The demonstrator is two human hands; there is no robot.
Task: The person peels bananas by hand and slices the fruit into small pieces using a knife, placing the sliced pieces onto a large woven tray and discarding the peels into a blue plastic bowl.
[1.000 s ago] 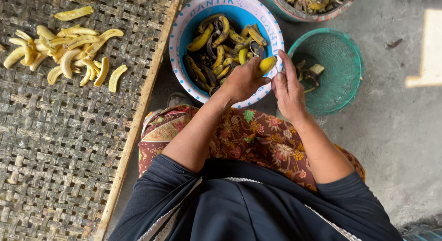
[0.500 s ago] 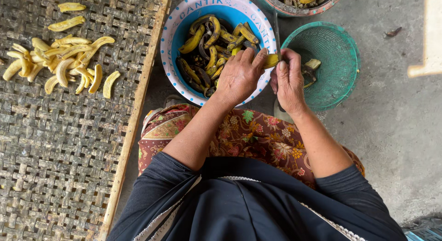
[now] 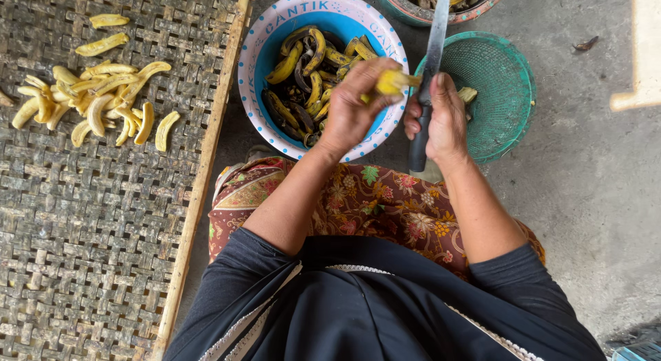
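One woven bamboo tray [image 3: 82, 251] filled the whole left side of the frame, its pale wooden edge running diagonally from top centre to the bottom. One person sat at lower centre, dark sleeves and a patterned skirt [image 3: 372, 202] over the lap. At upper centre sat one blue basin with a white dotted rim [image 3: 256, 92], heaped with dark, overripe bananas [image 3: 310, 65] (too tangled to count). Right of it lay one green mesh basket [image 3: 506, 92] holding a few scraps, and at the top edge one more bowl [image 3: 413, 9] was only partly in view. On the tray's upper left lay a pile of peeled yellow bananas [image 3: 103, 99], roughly two dozen, with two lying apart above the heap.

The left hand [image 3: 354, 109] was curled around one small yellow banana [image 3: 391, 80], held over the basin's right rim. The right hand [image 3: 441, 120] was wrapped tight around the dark handle of one long knife [image 3: 432, 47], blade pointing toward the top of the frame and its edge just beside the banana.
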